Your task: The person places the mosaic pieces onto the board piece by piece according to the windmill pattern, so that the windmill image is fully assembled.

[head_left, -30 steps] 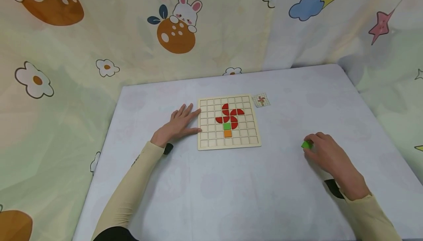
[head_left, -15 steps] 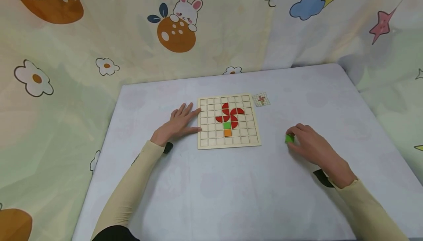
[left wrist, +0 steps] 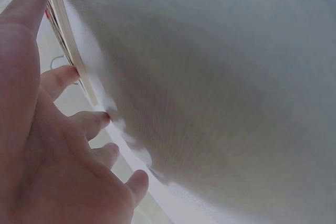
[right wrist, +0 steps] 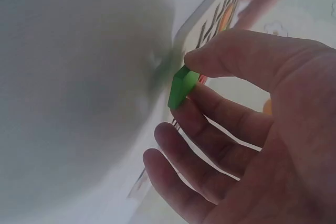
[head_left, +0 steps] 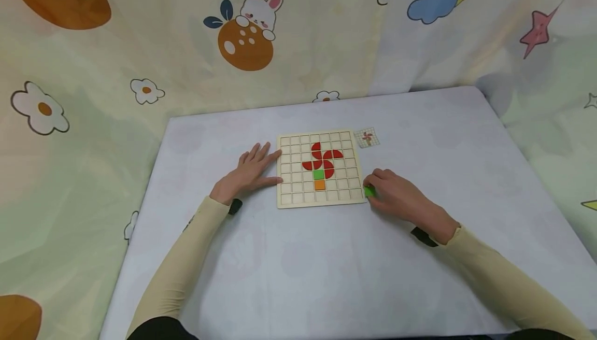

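Note:
A wooden grid board (head_left: 291,189) lies on the table. Red quarter-round tiles (head_left: 328,169) form a pinwheel on it, with a green square tile (head_left: 318,174) and an orange square tile (head_left: 320,185) in line below. My left hand (head_left: 247,173) rests at the board's left edge, fingers spread, thumb and index fingertip touching the rim. My right hand (head_left: 401,197) pinches a loose green tile (right wrist: 182,85) between thumb and fingertips, just off the board's right edge. Its full outline is partly covered by the fingers.
A small picture card (head_left: 367,137) showing a red pinwheel on a grid lies by the board's upper right corner. The white-covered table (head_left: 280,278) meets a patterned cloth backdrop (head_left: 317,44) at the back.
From the right part of the table, my right hand has carried the green tile leftward to beside the board. My left hand stays at the board's left edge.

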`<action>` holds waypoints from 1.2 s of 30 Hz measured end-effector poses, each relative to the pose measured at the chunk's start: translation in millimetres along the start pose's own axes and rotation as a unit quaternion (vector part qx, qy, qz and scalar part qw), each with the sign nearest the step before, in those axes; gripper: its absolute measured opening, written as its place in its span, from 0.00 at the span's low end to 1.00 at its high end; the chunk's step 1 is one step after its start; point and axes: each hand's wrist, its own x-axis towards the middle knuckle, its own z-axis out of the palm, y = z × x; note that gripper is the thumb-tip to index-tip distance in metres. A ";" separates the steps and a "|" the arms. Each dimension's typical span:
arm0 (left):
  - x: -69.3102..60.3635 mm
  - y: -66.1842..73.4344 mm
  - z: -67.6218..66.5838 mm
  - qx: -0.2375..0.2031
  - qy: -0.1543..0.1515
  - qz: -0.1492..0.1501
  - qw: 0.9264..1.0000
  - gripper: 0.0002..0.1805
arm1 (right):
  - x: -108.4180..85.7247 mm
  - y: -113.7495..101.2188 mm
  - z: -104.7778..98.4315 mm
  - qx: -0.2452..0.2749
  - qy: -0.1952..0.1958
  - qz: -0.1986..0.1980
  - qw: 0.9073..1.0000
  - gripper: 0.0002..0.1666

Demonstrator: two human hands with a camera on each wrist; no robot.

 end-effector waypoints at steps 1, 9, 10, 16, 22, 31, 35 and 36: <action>-0.2 0.0 0.0 0.000 0.001 0.000 1.000 0.49 | 3.3 -3.6 0.9 -0.003 0.002 -0.007 1.000 0.11; 1.1 -2.6 2.3 -0.002 0.002 0.000 1.000 0.49 | 26.8 -35.1 11.2 -0.018 -0.009 -0.045 0.999 0.13; 1.1 -2.9 2.4 -0.002 0.002 0.000 1.000 0.49 | 29.6 -38.9 12.9 -0.018 -0.009 -0.050 0.999 0.13; 0.5 -2.8 1.8 -0.005 0.002 0.004 1.000 0.49 | 42.2 -57.4 23.7 -0.039 -0.026 -0.067 0.997 0.15; 0.2 -1.3 1.6 -0.006 0.002 0.004 1.000 0.49 | 47.5 -66.5 30.1 -0.054 -0.023 -0.098 0.994 0.16; 2.1 -3.6 4.7 0.002 0.007 0.001 1.000 0.49 | 50.4 -70.3 34.2 -0.052 0.009 -0.126 0.991 0.13; 1.9 -3.9 4.2 0.002 0.008 0.004 1.000 0.49 | 52.0 -71.3 37.0 -0.052 0.015 -0.129 0.990 0.12; 1.7 -3.9 3.9 0.002 0.008 0.004 1.000 0.49 | 52.4 -71.4 37.8 -0.052 0.015 -0.129 0.990 0.12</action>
